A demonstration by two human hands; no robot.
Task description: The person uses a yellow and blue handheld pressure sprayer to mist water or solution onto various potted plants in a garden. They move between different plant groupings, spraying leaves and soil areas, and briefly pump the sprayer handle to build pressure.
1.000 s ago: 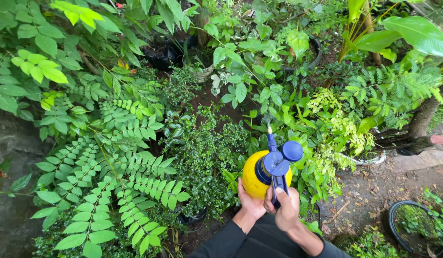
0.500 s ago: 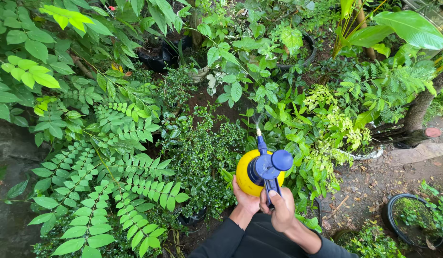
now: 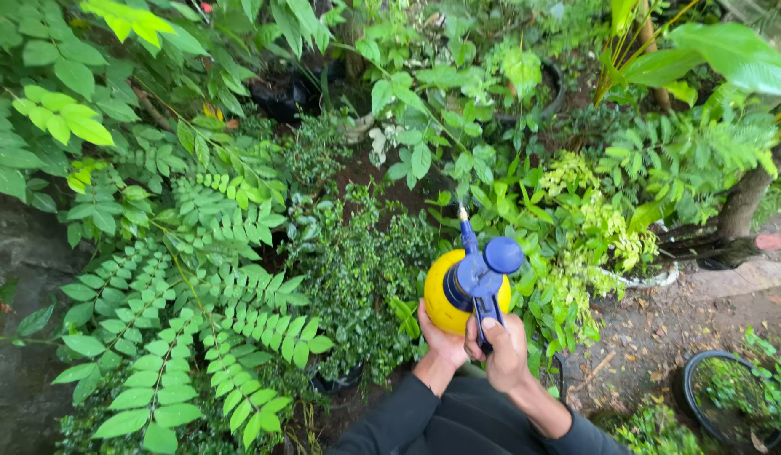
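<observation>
A garden bed of leafy potted plants [image 3: 348, 270] is seen. A yellow spray bottle [image 3: 458, 295] is cupped underneath by the left hand [image 3: 441, 341]; its blue trigger [image 3: 485, 316] is gripped by the right hand [image 3: 502, 354].

Both arms enter from the 6 o'clock edge in dark long sleeves, forearms angled up toward 12 o'clock and converging. The left hand [image 3: 441, 341] sits palm up with fingers curled, cupping from beneath, its wrist bare above the cuff. The right hand [image 3: 502, 352] lies just at 3 o'clock of it, touching it, closed in a fist with knuckles toward the camera and the thumb on top.
</observation>
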